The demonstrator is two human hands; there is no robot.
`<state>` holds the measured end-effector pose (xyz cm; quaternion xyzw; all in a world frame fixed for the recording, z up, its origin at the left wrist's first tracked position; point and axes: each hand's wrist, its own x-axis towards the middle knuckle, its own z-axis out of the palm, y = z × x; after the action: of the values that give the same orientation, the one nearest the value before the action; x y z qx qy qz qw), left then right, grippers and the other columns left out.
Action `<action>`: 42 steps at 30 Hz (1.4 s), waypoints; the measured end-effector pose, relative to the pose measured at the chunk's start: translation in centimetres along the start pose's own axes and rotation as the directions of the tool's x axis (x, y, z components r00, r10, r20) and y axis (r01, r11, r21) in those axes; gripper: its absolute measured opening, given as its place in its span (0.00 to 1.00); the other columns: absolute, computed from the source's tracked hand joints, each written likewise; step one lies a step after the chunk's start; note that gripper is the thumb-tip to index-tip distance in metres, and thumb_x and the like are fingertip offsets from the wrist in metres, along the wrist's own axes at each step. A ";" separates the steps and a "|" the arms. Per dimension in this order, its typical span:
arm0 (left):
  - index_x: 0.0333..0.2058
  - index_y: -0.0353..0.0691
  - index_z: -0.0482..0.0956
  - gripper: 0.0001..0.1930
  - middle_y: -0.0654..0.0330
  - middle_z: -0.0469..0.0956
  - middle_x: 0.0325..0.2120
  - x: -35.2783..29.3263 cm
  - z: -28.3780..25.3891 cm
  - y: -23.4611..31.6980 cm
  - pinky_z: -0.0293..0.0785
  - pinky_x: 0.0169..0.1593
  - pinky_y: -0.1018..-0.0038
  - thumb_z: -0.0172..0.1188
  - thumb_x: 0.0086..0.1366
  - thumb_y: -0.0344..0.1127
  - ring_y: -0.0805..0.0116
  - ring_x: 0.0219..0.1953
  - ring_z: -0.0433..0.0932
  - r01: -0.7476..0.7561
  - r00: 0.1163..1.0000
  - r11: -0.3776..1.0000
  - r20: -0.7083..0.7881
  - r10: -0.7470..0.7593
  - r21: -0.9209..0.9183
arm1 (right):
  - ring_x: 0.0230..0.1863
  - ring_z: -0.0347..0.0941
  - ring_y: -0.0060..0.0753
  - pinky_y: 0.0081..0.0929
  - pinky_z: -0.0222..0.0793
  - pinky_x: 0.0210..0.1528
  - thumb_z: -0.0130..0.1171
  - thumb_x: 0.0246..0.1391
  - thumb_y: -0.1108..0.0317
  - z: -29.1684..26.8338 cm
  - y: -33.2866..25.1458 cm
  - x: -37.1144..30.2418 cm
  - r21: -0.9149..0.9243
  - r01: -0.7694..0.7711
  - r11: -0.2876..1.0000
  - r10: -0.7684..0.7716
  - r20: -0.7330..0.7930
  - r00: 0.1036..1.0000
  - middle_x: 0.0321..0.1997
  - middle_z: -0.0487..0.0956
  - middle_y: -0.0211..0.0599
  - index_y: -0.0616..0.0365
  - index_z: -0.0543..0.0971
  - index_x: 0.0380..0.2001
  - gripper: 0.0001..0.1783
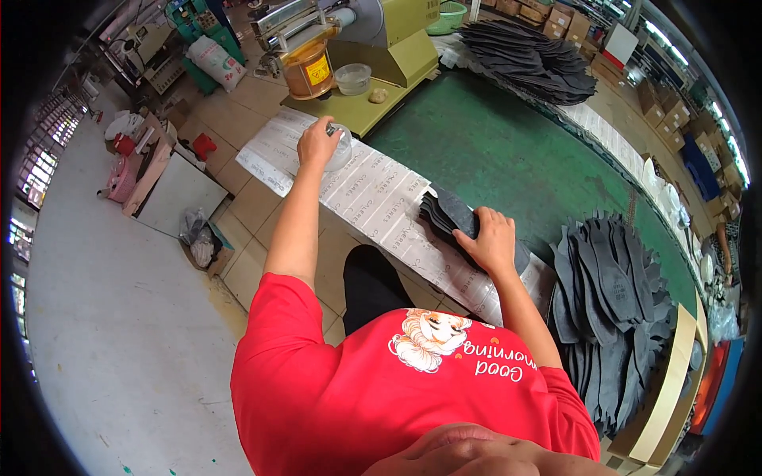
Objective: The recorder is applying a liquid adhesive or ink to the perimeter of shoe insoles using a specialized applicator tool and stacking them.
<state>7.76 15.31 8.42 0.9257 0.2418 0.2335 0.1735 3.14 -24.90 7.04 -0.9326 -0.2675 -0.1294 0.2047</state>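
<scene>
At the left, my left hand (316, 144) is closed at the edge of a clear round plastic container (340, 151). Its fingertips are pinched around something small that I cannot make out. My right hand (494, 240) lies over a fanned stack of dark grey insoles (452, 215), its fingers bent across the far side and its thumb pressing on top. Part of the stack is hidden under that palm. Both the container and the stack sit on a pale strip of printed paper (369, 189) along the near edge of the green worktable (492, 151).
A large pile of dark insoles (615, 297) lies right of me, and another pile (528, 59) at the far end. An olive machine (389, 47) with an amber pot (308, 70) stands at the far left, beside a clear tub (352, 78). A cardboard box (663, 389) is at lower right.
</scene>
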 end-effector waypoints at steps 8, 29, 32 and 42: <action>0.45 0.40 0.79 0.19 0.56 0.82 0.34 -2.4 0.7 -0.2 0.74 0.35 0.71 0.66 0.58 0.42 0.64 0.35 0.81 0.089 0.974 0.823 -0.126 -0.191 -0.561 | 0.44 0.72 0.43 0.37 0.61 0.47 0.69 0.38 0.51 0.0 -0.3 0.0 0.039 0.004 0.999 -0.001 -0.073 0.997 0.38 0.78 0.40 0.58 0.77 0.38 0.27; 0.41 0.36 0.81 0.18 0.54 0.82 0.24 -11.5 3.2 10.4 0.76 0.31 0.72 0.69 0.53 0.36 0.68 0.25 0.82 -0.125 0.992 0.768 -0.100 0.080 -0.629 | 0.44 0.73 0.42 0.36 0.61 0.48 0.73 0.35 0.50 0.1 -0.1 -0.5 0.050 -0.012 0.999 0.015 -0.061 0.998 0.38 0.78 0.39 0.56 0.74 0.39 0.31; 0.41 0.36 0.81 0.18 0.59 0.81 0.22 -12.4 2.9 11.0 0.75 0.29 0.74 0.70 0.53 0.36 0.73 0.23 0.79 -0.102 0.995 0.689 -0.067 0.078 -0.717 | 0.44 0.73 0.43 0.37 0.61 0.49 0.73 0.35 0.50 0.1 0.0 -0.4 0.049 -0.030 0.998 0.032 -0.039 0.999 0.39 0.78 0.40 0.56 0.74 0.39 0.30; 0.39 0.36 0.81 0.16 0.51 0.82 0.28 -14.2 3.6 14.1 0.77 0.31 0.71 0.69 0.52 0.36 0.63 0.24 0.81 -0.174 0.968 0.728 0.019 0.249 -0.663 | 0.46 0.73 0.44 0.37 0.61 0.51 0.73 0.35 0.51 -0.1 -0.3 -0.8 0.028 -0.019 0.999 0.020 -0.039 0.999 0.41 0.79 0.41 0.56 0.74 0.40 0.31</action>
<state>3.79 -4.51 6.58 0.8383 0.0279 0.2720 0.4717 2.31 -25.02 6.97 -0.9296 -0.2560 -0.1418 0.2240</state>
